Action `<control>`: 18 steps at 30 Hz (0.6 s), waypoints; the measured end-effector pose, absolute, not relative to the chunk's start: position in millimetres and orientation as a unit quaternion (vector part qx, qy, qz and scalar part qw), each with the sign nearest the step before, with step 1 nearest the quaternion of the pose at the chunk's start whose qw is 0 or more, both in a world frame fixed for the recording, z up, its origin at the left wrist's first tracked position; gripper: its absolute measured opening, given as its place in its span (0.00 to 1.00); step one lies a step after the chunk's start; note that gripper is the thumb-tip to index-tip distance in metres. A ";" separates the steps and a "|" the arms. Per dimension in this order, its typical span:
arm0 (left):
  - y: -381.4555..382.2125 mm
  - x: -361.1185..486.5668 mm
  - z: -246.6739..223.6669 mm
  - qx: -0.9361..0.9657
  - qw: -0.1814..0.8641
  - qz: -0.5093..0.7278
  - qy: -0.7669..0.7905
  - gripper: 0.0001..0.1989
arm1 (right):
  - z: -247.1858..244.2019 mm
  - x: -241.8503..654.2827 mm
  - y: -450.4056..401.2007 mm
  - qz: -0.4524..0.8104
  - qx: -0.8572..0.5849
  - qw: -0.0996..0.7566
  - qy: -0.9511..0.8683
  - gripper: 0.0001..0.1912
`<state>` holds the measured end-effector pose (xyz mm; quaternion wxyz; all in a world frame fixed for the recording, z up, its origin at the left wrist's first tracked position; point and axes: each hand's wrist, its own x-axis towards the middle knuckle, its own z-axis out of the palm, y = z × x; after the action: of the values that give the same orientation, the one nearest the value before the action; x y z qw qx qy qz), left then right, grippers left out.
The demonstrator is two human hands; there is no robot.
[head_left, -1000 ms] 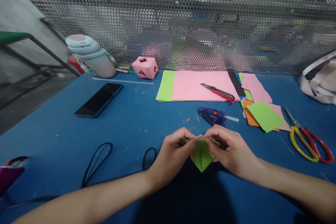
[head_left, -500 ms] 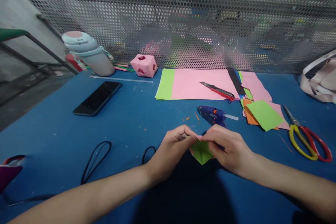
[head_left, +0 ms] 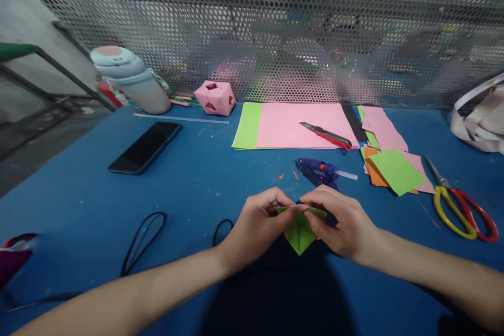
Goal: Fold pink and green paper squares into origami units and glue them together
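Observation:
Between my two hands is a small folded piece of green paper [head_left: 300,236], its point hanging down and a strip of pink showing along its upper edge. My left hand [head_left: 264,223] pinches it from the left between thumb and fingers. From the right, my right hand [head_left: 337,220] grips the upper edge the same way, thumb in front. The fingers cover part of the folds. Just beyond my hands lies a blue glue gun [head_left: 321,169] with a clear glue stick in its back end.
Pink and green sheets [head_left: 295,126] lie behind, a box cutter [head_left: 326,135] on top. To the right are green paper squares [head_left: 398,172] and scissors [head_left: 459,210]. Leftward are a phone [head_left: 145,148], a bottle [head_left: 132,81], a pink paper ball [head_left: 215,98] and a cord [head_left: 144,241].
The green paper has shifted slightly down and left, and more of its upper edge shows. My fingers have moved closer together along that edge. Nothing else has visibly been moved.

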<state>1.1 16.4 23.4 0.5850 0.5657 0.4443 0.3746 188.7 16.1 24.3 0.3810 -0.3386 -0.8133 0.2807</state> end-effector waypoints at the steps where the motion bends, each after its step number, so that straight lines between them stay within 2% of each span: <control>1: 16.1 1.1 22.7 0.570 0.579 0.374 0.446 0.09 | 25.5 188.0 16.2 0.289 -0.356 0.375 -0.806 0.08; 4: 14.5 1.1 19.9 0.589 0.559 0.370 0.451 0.08 | 27.0 186.2 16.8 0.309 -0.388 0.352 -0.794 0.03; 8: 12.9 1.4 16.3 0.619 0.524 0.363 0.458 0.07 | 23.0 187.1 17.6 0.283 -0.383 0.331 -0.815 0.07; 13: 14.1 1.8 15.0 0.672 0.474 0.331 0.462 0.05 | 14.0 192.4 17.4 0.254 -0.387 0.263 -0.847 0.12; 15: 14.6 1.6 15.7 0.685 0.462 0.329 0.457 0.06 | 12.8 192.3 18.0 0.257 -0.384 0.264 -0.847 0.12; 18: 14.8 1.2 17.4 0.685 0.447 0.343 0.462 0.06 | 14.4 189.1 19.6 0.257 -0.381 0.309 -0.833 0.07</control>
<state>1.2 14.8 17.4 0.4469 0.6850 0.4620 0.3430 189.1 19.6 14.4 0.3093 -0.3806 -0.8328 0.2569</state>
